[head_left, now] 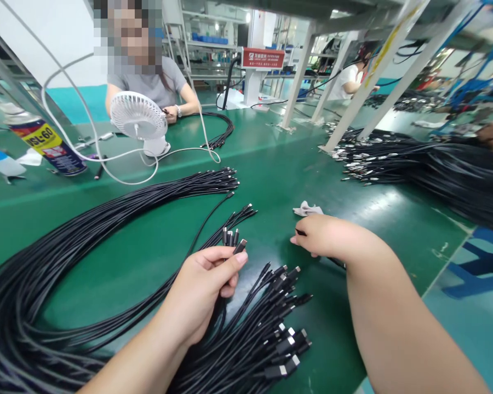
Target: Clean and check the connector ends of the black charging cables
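My left hand (213,273) pinches several black USB cables, whose plugs (230,237) stick up past the thumb and fingertips. Under and beside it lies a thick bundle of black cables (246,334), its metal-tipped plugs pointing right. To the right, my right hand (318,235) is bent down at the wrist with its fingers curled. A small dark piece shows between those fingers, too little of it to name. Just beyond them lies a crumpled pale cloth (308,209); I cannot tell whether they touch it. A long loop of black cables (119,210) curves round on the left.
Across the green table (267,158) sits a person in grey, behind a white fan (138,116) with a trailing white cord. A spray can (45,139) stands at left. At right are a large cable heap (427,164), metal posts (361,76) and a blue stool (476,262).
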Action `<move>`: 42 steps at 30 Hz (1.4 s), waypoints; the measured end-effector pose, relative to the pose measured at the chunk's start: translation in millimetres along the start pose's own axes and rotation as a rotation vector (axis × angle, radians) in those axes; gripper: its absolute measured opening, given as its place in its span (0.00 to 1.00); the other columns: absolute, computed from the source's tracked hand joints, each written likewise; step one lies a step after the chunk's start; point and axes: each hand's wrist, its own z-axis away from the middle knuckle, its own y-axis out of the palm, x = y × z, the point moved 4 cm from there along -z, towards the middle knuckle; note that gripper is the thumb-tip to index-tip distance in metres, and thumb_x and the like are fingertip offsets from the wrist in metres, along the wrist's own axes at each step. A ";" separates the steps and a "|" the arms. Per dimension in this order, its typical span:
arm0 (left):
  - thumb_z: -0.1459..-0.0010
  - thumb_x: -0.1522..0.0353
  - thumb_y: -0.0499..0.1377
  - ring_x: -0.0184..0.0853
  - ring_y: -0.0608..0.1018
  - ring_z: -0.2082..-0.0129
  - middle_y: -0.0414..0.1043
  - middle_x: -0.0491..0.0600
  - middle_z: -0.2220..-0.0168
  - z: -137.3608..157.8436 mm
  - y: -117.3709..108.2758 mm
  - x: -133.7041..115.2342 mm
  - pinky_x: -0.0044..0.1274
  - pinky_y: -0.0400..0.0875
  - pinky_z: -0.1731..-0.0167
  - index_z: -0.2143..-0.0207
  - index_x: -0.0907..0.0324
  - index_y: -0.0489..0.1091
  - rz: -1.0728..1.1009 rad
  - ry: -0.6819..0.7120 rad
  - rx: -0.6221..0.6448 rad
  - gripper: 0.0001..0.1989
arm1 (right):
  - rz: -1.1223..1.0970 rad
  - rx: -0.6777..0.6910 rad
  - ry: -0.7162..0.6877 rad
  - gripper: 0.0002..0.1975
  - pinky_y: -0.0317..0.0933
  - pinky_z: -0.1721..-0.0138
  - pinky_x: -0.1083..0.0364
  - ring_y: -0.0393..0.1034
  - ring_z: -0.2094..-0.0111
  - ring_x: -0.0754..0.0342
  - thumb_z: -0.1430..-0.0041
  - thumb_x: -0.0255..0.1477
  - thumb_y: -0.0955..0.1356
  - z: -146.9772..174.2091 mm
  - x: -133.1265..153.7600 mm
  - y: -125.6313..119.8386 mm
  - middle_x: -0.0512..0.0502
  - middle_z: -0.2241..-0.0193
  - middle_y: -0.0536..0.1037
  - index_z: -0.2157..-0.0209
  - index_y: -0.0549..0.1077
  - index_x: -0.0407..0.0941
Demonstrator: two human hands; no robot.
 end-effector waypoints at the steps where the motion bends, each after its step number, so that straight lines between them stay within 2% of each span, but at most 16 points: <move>1: 0.54 0.63 0.69 0.24 0.60 0.81 0.62 0.41 0.83 -0.4 -0.4 0.4 0.17 0.53 0.83 0.72 0.64 0.73 -0.008 0.004 0.002 0.14 | -0.011 -0.021 -0.026 0.12 0.55 0.73 0.56 0.70 0.73 0.51 0.38 0.33 0.65 0.2 -2.7 -1.1 0.43 0.74 0.76 0.71 0.75 0.42; 4: 0.55 0.63 0.70 0.24 0.60 0.80 0.62 0.41 0.83 -0.9 -2.3 0.1 0.17 0.53 0.83 0.71 0.63 0.73 -0.021 0.015 -0.013 0.14 | -0.062 -0.127 -0.073 0.16 0.55 0.75 0.55 0.70 0.73 0.51 0.41 0.40 0.66 -1.0 -14.1 -5.9 0.45 0.75 0.76 0.75 0.75 0.43; 7: 0.55 0.62 0.70 0.25 0.60 0.80 0.62 0.42 0.82 -0.4 -3.6 -1.2 0.17 0.52 0.83 0.71 0.63 0.73 -0.039 0.019 -0.015 0.15 | -0.160 -0.343 0.022 0.17 0.56 0.75 0.54 0.69 0.74 0.50 0.41 0.39 0.64 -5.7 -31.0 -14.0 0.43 0.76 0.75 0.74 0.76 0.42; 9: 0.55 0.61 0.70 0.25 0.60 0.80 0.62 0.42 0.82 0.2 -4.0 -2.3 0.17 0.53 0.83 0.71 0.63 0.73 -0.054 0.025 -0.015 0.15 | -0.259 -0.589 0.069 0.11 0.60 0.71 0.53 0.72 0.69 0.48 0.43 0.33 0.66 -8.9 -41.5 -20.5 0.39 0.65 0.77 0.64 0.77 0.42; 11: 0.55 0.61 0.70 0.25 0.60 0.79 0.62 0.42 0.81 1.1 -4.2 -3.9 0.17 0.53 0.82 0.72 0.63 0.73 -0.062 0.040 -0.022 0.15 | -0.367 -0.846 0.047 0.25 0.63 0.62 0.51 0.71 0.57 0.45 0.49 0.26 0.69 -11.9 -49.3 -25.0 0.36 0.48 0.69 0.47 0.70 0.45; 13: 0.56 0.61 0.70 0.24 0.60 0.79 0.62 0.42 0.81 1.9 -4.0 -5.6 0.17 0.53 0.82 0.72 0.63 0.74 -0.068 0.052 -0.032 0.15 | -0.442 -0.935 0.062 0.33 0.62 0.56 0.47 0.67 0.50 0.41 0.50 0.26 0.70 -20.0 -56.4 -24.2 0.34 0.42 0.63 0.41 0.63 0.48; 15: 0.57 0.61 0.70 0.24 0.60 0.79 0.62 0.42 0.81 2.7 -3.5 -7.3 0.17 0.53 0.82 0.73 0.63 0.74 -0.073 0.056 -0.037 0.15 | -0.515 -0.819 0.127 0.24 0.61 0.55 0.45 0.67 0.51 0.39 0.49 0.32 0.71 -34.1 -62.5 -18.6 0.34 0.51 0.72 0.49 0.71 0.45; 17: 0.58 0.61 0.71 0.24 0.59 0.79 0.62 0.42 0.81 3.2 -2.9 -8.8 0.17 0.53 0.82 0.73 0.63 0.74 -0.076 0.058 -0.038 0.16 | -0.583 -0.672 0.160 0.13 0.61 0.57 0.46 0.70 0.57 0.41 0.54 0.36 0.73 -47.4 -65.6 -12.5 0.38 0.66 0.77 0.66 0.76 0.44; 19: 0.58 0.60 0.71 0.24 0.59 0.79 0.62 0.42 0.81 3.7 -2.0 -10.2 0.17 0.53 0.82 0.73 0.64 0.74 -0.076 0.059 -0.037 0.16 | -0.638 -0.605 0.136 0.11 0.61 0.60 0.50 0.71 0.63 0.44 0.61 0.32 0.76 -55.6 -65.7 -9.6 0.42 0.76 0.75 0.80 0.73 0.44; 21: 0.59 0.60 0.72 0.24 0.59 0.80 0.62 0.42 0.81 4.2 -1.0 -11.5 0.17 0.53 0.82 0.74 0.64 0.74 -0.073 0.059 -0.042 0.17 | -0.695 -0.605 0.067 0.13 0.61 0.63 0.53 0.70 0.66 0.48 0.62 0.29 0.76 -58.4 -63.3 -10.0 0.45 0.80 0.73 0.85 0.68 0.44; 24: 0.62 0.59 0.72 0.24 0.59 0.80 0.61 0.41 0.82 5.3 1.1 -13.0 0.17 0.53 0.82 0.75 0.64 0.73 -0.063 0.061 -0.046 0.19 | -0.840 -0.633 -0.087 0.12 0.61 0.63 0.56 0.70 0.66 0.51 0.53 0.32 0.72 -55.1 -54.3 -14.4 0.47 0.79 0.74 0.83 0.69 0.43; 27: 0.62 0.59 0.72 0.24 0.60 0.80 0.62 0.42 0.82 5.5 2.2 -13.2 0.17 0.53 0.82 0.75 0.64 0.73 -0.047 0.072 -0.036 0.19 | -1.023 -0.640 -0.261 0.13 0.64 0.63 0.56 0.72 0.66 0.53 0.41 0.37 0.64 -49.9 -38.6 -19.2 0.46 0.71 0.78 0.72 0.72 0.43; 31: 0.59 0.59 0.71 0.25 0.59 0.79 0.61 0.41 0.82 3.7 0.9 -11.2 0.17 0.52 0.82 0.73 0.64 0.73 -0.047 0.078 -0.013 0.18 | -1.759 -0.512 -0.455 0.12 0.68 0.64 0.53 0.73 0.70 0.55 0.35 0.35 0.60 -50.2 -19.6 -17.5 0.48 0.70 0.78 0.64 0.71 0.45; 34: 0.58 0.58 0.71 0.25 0.59 0.79 0.61 0.41 0.82 2.7 -0.3 -9.8 0.17 0.52 0.82 0.73 0.64 0.73 -0.058 0.072 -0.008 0.18 | -2.257 -0.297 -0.370 0.15 0.69 0.62 0.52 0.71 0.76 0.56 0.33 0.32 0.58 -54.5 -9.6 -10.0 0.50 0.78 0.75 0.69 0.71 0.44; 39: 0.57 0.58 0.70 0.25 0.58 0.80 0.61 0.41 0.82 2.5 -0.9 -8.3 0.18 0.52 0.81 0.73 0.63 0.72 -0.075 0.071 -0.004 0.18 | -2.338 -0.209 -0.244 0.15 0.69 0.63 0.54 0.73 0.71 0.55 0.32 0.32 0.58 -53.5 -4.5 -5.8 0.46 0.72 0.77 0.70 0.70 0.43; 42: 0.56 0.59 0.69 0.25 0.58 0.79 0.60 0.41 0.82 2.5 -1.8 -6.8 0.18 0.52 0.81 0.73 0.63 0.72 -0.075 0.062 -0.009 0.17 | -2.314 -0.300 -0.422 0.12 0.68 0.64 0.56 0.72 0.68 0.55 0.34 0.32 0.60 -51.5 -8.3 -9.6 0.48 0.68 0.77 0.67 0.71 0.46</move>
